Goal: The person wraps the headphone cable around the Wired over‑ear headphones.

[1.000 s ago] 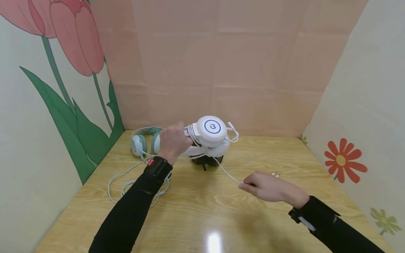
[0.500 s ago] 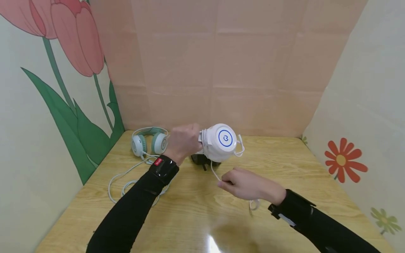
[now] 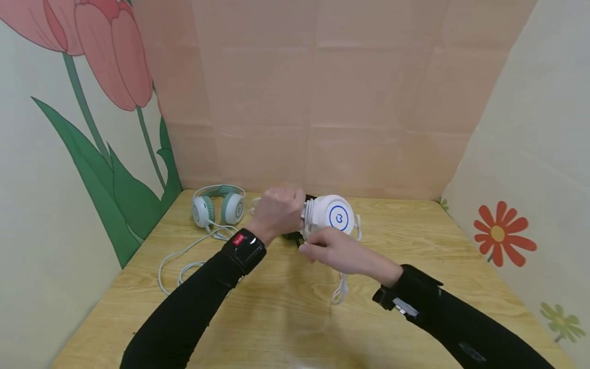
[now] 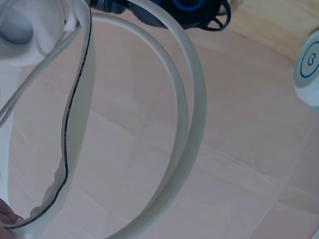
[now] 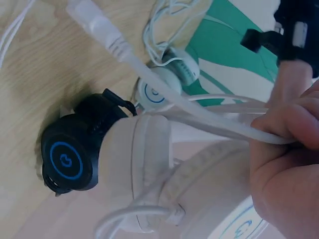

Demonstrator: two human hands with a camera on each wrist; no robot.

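Observation:
White headphones [image 3: 338,218] with a blue ring on the ear cup are held up over the table. My left hand [image 3: 278,212] grips them by the headband [image 4: 77,109], beside turns of white cable [image 3: 309,212] wound around it. My right hand [image 3: 341,251] is in front of the near ear cup, pinching the cable between thumb and fingers. In the right wrist view a white connector [image 5: 97,27] ends a length of cable [image 5: 199,117] leading from those fingers. A loose cable loop [image 3: 340,292] hangs below the right hand.
Mint-and-white headphones [image 3: 232,209] stand at the back left, their pale cable [image 3: 161,271] coiled in front. Black headphones [image 5: 65,154] lie behind the white pair, mostly hidden in the head view. A pink backdrop [image 3: 313,102] rises behind the wooden table [image 3: 405,230].
The left hand has brought the white headphones right and lower. The right hand has moved left with the cable, up to the ear cup, and the free cable length has shortened.

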